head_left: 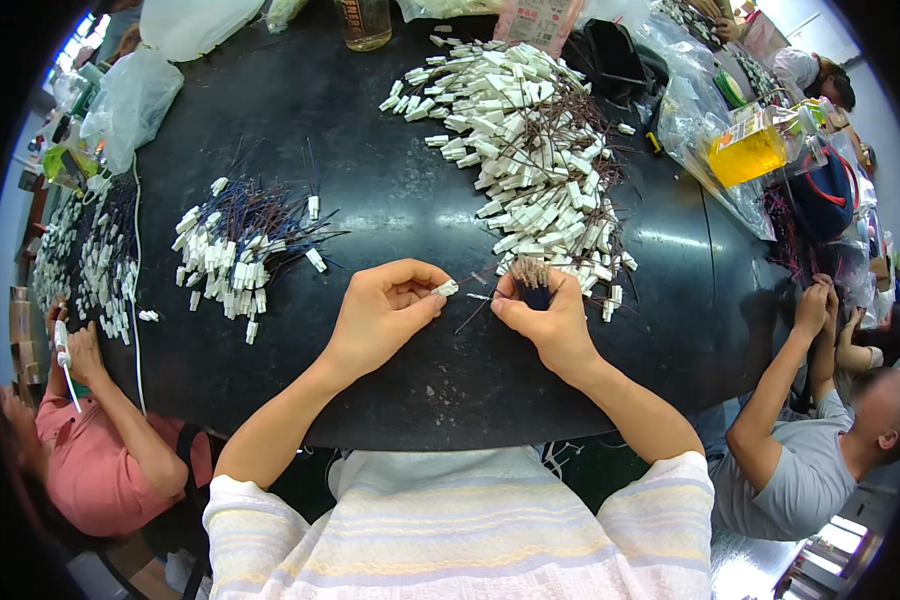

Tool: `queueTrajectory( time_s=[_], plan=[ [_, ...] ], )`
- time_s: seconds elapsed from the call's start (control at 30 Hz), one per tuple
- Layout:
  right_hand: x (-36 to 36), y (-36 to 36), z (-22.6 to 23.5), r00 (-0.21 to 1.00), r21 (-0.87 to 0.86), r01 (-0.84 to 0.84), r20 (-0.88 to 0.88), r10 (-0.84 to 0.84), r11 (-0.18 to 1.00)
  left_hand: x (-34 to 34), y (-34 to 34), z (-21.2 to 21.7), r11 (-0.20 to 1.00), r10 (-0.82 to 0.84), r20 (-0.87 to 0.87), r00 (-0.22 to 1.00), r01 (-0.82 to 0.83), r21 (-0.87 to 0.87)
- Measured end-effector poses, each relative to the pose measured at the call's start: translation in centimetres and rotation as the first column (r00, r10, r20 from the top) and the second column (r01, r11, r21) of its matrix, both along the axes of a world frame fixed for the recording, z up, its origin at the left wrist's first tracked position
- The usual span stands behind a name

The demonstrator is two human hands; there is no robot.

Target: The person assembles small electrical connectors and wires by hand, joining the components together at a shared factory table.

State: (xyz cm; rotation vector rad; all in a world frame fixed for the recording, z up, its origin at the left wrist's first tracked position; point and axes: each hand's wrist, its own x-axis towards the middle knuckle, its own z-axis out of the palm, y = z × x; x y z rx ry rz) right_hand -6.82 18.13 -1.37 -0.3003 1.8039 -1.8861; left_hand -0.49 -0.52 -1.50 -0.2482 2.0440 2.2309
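Between thumb and fingers, my left hand point(395, 300) pinches a small white plastic connector point(447, 288) that has a thin dark wire on it. My right hand point(550, 312) is closed round a bundle of thin wires point(536, 284) with pale tips pointing up. One wire with a light terminal point(478, 296) sticks out from its thumb towards the connector, a small gap apart. Beyond the right hand spreads a large pile of white connectors with brown wires point(540, 150). A smaller pile of connectors with dark blue wires point(235, 250) lies to the left of my left hand.
On the black table point(390, 390) stand a bottle point(365, 25) at the back and a jug of yellow liquid point(748, 152) at the right. Plastic bags point(135, 105) lie at the far left. A person in pink point(110, 455) works at left, another in grey point(800, 480) at right.
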Motion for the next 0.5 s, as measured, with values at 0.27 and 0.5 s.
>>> queueTrajectory(
  time_s=[0.27,0.5],
  plan=[
    [-0.1,-0.2,1.2,0.992,0.202,-0.047,-0.103,0.069,0.978,0.1,0.1,0.6,0.993,-0.097,0.091,0.991,0.090,0.077],
    [-0.2,-0.1,0.7,0.984,0.210,-0.076,-0.145,0.107,0.975,0.4,0.1,0.8,0.992,-0.116,0.070,0.991,0.113,0.054]
  ],
)
